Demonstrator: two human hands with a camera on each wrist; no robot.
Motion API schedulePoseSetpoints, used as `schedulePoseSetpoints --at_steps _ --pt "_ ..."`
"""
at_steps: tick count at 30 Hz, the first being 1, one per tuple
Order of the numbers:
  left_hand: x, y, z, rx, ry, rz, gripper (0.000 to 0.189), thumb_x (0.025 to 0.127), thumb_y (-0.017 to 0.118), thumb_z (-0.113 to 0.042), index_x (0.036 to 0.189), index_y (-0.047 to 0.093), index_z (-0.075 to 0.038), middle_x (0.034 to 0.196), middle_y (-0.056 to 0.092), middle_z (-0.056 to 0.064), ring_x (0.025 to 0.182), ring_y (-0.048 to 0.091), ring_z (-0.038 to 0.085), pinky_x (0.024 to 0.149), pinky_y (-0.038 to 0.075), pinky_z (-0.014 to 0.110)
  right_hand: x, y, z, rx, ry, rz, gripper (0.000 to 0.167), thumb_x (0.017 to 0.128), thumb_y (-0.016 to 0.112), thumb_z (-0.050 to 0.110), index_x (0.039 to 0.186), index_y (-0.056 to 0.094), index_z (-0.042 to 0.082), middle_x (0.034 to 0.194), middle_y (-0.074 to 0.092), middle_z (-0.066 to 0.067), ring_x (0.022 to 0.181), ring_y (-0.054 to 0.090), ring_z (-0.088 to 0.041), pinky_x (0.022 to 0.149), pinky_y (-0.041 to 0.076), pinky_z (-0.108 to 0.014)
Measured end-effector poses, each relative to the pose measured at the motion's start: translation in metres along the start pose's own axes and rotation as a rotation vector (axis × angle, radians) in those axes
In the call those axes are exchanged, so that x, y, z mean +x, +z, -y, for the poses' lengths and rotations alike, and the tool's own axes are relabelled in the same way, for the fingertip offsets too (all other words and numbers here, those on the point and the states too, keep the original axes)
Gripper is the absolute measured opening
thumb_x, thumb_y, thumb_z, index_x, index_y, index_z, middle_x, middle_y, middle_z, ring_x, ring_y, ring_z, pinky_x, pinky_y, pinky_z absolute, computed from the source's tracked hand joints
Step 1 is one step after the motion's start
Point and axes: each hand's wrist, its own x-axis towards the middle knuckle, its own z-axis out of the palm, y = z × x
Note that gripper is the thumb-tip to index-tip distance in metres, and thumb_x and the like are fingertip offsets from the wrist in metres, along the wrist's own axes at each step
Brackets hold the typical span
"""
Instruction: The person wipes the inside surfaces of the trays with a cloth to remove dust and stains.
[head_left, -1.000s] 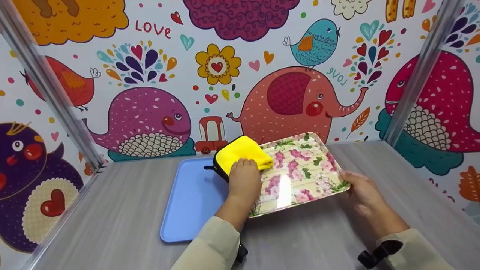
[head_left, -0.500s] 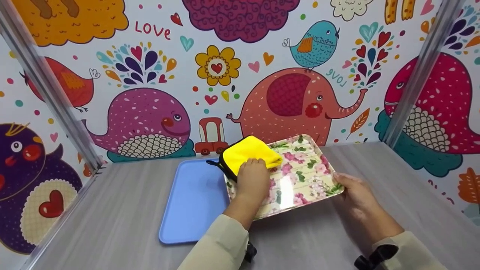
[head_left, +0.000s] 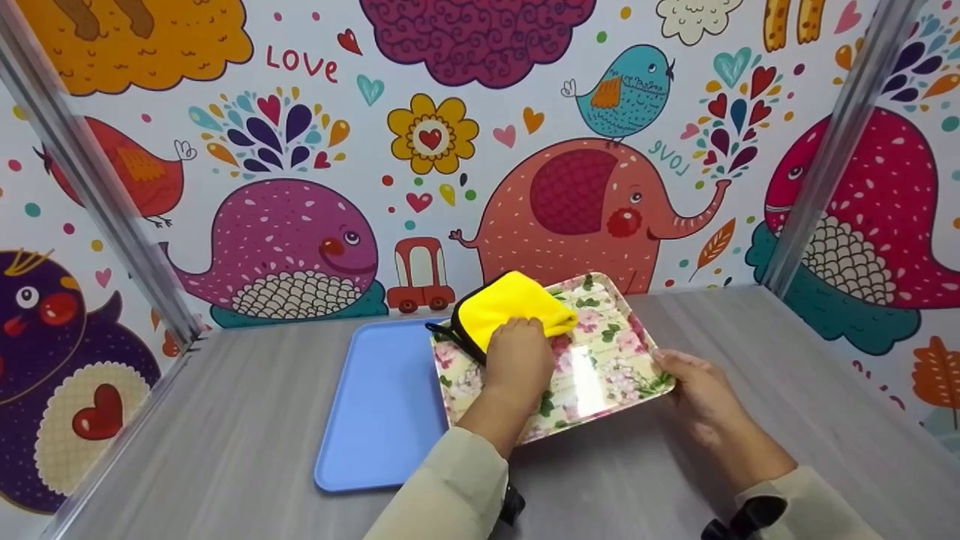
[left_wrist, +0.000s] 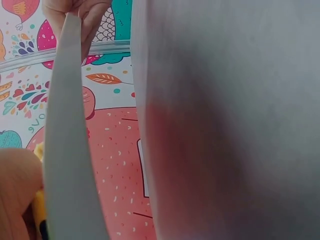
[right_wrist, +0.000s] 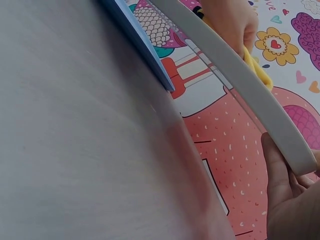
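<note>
A floral tray (head_left: 611, 341) is held raised and tilted above the table, its pink flowers and green leaves facing up. My right hand (head_left: 703, 405) grips its right corner, thumb on top and fingers underneath, as the right wrist view shows at the tray's pale edge (right_wrist: 245, 80). With curled fingers, my left hand (head_left: 519, 366) holds a folded yellow cloth (head_left: 506, 304) against the upper left of the tray's face. The cloth has black trim and a black loop. In the left wrist view the tray's edge (left_wrist: 72, 135) partly covers the left hand (left_wrist: 17, 185).
A plain blue tray (head_left: 382, 405) lies flat on the grey wood-look table (head_left: 247, 420), left of the floral tray and partly behind the left arm. Cartoon-printed wall panels (head_left: 300, 225) enclose the back and sides, with metal posts (head_left: 840, 142) at the corners.
My left hand and the yellow cloth have slid to the right across the floral tray. The floral tray and my right hand have shifted a little left. The blue tray stays put.
</note>
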Motion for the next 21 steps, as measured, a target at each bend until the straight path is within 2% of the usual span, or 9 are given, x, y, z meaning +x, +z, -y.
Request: schedulePoseSetpoints --at_steps 7,15,21 --pt "0.004 0.000 -0.008 0.012 0.012 0.006 0.038 0.100 0.069 -0.037 0.126 0.071 -0.010 0.117 0.076 0.003 0.115 0.069 0.018 0.110 0.053 0.032 -0.001 0.006 -0.002 0.002 0.002 0.003 0.024 0.108 0.055 0.016 0.096 0.075 0.017 0.084 0.076 0.005 0.076 0.071 -0.006 0.069 0.058 -0.021" --pt "0.001 -0.002 -0.015 0.019 0.073 -0.098 0.027 0.103 0.063 -0.033 0.113 0.074 -0.010 0.102 0.076 0.003 0.104 0.071 0.018 0.098 0.058 0.031 -0.005 0.011 -0.002 -0.012 -0.003 0.011 0.019 0.107 0.058 0.017 0.102 0.075 0.014 0.088 0.077 0.003 0.079 0.072 -0.008 0.071 0.060 -0.023" --pt "-0.001 -0.002 -0.020 0.002 0.093 -0.102 0.028 0.102 0.064 -0.031 0.115 0.074 -0.009 0.105 0.077 0.003 0.108 0.071 0.018 0.102 0.057 0.031 -0.006 0.014 -0.003 -0.057 -0.005 0.005 0.019 0.107 0.058 0.019 0.106 0.075 0.012 0.088 0.077 0.004 0.079 0.072 -0.007 0.071 0.060 -0.022"
